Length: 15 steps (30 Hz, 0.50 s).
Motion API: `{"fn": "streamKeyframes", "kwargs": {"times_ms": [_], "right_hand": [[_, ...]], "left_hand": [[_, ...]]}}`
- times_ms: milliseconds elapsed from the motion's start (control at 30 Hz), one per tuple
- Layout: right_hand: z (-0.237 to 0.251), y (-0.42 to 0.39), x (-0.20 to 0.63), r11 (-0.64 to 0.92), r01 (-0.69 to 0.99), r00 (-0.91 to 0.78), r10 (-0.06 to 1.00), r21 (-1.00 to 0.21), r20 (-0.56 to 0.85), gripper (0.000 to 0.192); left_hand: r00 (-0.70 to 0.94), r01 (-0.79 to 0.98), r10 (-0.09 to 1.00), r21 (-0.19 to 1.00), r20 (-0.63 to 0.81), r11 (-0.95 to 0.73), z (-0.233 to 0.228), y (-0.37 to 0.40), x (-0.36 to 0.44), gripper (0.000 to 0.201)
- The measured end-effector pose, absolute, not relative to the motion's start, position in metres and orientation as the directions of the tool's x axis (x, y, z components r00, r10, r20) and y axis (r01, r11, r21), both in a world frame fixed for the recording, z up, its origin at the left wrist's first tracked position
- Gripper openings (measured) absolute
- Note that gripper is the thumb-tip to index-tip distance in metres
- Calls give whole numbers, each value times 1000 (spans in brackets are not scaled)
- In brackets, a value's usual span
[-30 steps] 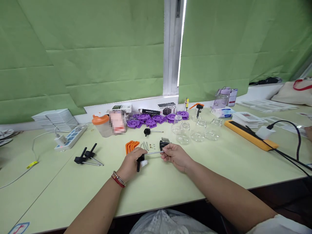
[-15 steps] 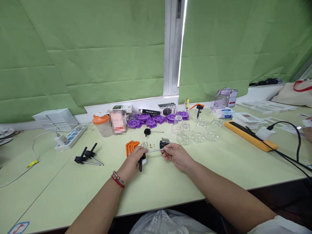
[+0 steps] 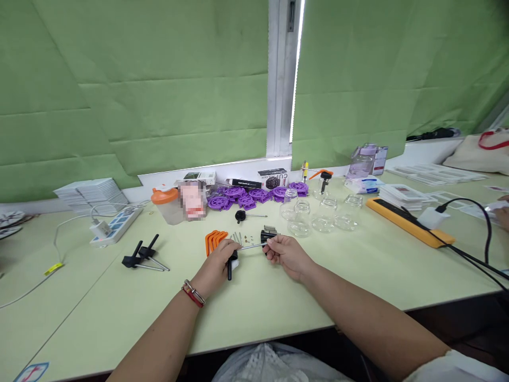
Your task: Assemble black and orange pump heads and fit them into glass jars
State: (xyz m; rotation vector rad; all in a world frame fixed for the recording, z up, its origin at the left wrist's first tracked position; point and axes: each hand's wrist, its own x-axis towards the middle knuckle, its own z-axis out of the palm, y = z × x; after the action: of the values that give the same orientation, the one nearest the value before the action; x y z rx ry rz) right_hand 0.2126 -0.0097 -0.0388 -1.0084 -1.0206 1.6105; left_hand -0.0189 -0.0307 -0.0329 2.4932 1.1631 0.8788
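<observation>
Glass jars (image 3: 314, 215) empty, upright on table (image 3: 358, 265). Left hand (image 3: 217, 265) closed on black handle (image 3: 230, 265); right hand (image 3: 287, 254) pinching metal rod (image 3: 251, 246) end.

I see bare table (image 3: 254, 307) in front of both hands, open for passage. Just behind them, orange brackets (image 3: 213, 239), loose pins (image 3: 237, 237) and a black comb piece (image 3: 269, 233) block the way. Further back, glass jars (image 3: 314, 216) and purple wheels (image 3: 246, 195) crowd the far edge. Black clamps (image 3: 143, 257) lie well to the left; a black cable (image 3: 473, 249) crosses the right side.
</observation>
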Motion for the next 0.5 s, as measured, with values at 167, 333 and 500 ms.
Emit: {"fn": "streamKeyframes", "kwargs": {"times_ms": [167,333,500], "right_hand": [[-40,-9,211,-155,-207,-210,971,-966,-111,27],[-45,-7,211,-111,-111,-202,975,-988,-87,30],[-45,-7,212,-90,-17,-229,970,-996,-83,37]], "left_hand": [[500,611,769,468,398,-639,-32,-31,-19,45],[505,611,777,480,376,-630,-32,-31,-19,45],[511,598,773,490,377,-634,-31,-32,-18,45]]}}
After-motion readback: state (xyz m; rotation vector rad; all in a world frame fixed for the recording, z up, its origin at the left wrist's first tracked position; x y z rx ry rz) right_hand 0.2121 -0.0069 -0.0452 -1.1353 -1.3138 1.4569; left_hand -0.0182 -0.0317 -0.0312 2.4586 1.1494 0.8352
